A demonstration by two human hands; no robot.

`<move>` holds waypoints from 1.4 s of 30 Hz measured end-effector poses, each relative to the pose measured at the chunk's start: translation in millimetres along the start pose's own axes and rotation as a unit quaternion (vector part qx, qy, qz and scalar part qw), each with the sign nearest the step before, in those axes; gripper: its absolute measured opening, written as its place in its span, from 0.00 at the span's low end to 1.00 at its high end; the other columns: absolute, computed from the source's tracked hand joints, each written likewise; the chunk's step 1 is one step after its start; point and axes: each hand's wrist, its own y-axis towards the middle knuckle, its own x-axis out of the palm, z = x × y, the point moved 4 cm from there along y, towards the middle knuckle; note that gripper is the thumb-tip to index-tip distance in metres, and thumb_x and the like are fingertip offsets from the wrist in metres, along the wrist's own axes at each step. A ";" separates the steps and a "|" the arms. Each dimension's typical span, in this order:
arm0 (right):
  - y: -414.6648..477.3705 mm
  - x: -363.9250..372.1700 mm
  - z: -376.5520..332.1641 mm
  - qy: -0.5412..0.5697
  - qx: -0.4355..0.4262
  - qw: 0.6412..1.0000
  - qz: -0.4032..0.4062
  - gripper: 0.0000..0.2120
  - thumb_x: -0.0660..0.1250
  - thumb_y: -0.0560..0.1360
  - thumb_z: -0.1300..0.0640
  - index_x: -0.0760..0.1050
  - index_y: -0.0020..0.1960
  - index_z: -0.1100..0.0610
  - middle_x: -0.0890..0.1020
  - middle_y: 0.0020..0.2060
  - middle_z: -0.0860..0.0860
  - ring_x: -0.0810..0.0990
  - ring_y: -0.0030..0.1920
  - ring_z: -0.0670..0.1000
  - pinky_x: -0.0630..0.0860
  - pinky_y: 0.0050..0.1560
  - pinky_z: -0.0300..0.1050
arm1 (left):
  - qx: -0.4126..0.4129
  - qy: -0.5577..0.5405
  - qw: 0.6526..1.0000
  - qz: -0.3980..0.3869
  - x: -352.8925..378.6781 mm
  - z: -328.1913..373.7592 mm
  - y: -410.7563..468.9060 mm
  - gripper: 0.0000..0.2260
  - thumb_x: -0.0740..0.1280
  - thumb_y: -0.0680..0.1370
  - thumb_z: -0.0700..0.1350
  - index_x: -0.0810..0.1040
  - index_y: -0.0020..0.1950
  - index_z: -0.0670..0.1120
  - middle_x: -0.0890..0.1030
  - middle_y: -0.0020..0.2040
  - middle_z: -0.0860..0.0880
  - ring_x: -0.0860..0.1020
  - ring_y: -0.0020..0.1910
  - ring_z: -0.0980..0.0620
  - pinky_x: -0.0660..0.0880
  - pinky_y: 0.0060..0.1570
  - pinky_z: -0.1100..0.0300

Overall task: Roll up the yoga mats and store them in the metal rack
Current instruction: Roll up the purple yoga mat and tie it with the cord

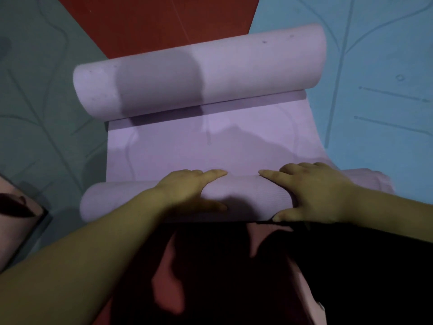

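Observation:
A purple yoga mat (201, 146) lies in front of me on the floor. Its near end forms a thin roll (246, 195) under both hands. Its far end curls into a thick roll (234, 66). A flat stretch lies between the two rolls. My left hand (187, 188) rests palm-down on the near roll, fingers straight and pointing right. My right hand (314, 191) presses the same roll from the right, fingers straight, thumb at the roll's near side. The metal rack is out of view.
A green mat (39, 102) lies flat at the left and a light blue mat (375, 78) at the right. Red floor (164, 22) shows beyond the far roll. My dark clothing (257, 277) fills the bottom.

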 end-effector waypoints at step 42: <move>21.4 -7.7 13.6 -0.055 0.008 0.993 0.104 0.46 0.55 0.68 0.20 0.54 0.80 0.42 0.76 0.63 0.53 0.78 0.58 0.59 0.74 0.56 0.55 | -0.018 0.067 0.987 0.146 -11.1 3.3 2.3 0.43 0.47 0.68 0.79 0.51 0.80 0.63 0.70 0.68 0.52 0.69 0.67 0.47 0.64 0.67 0.47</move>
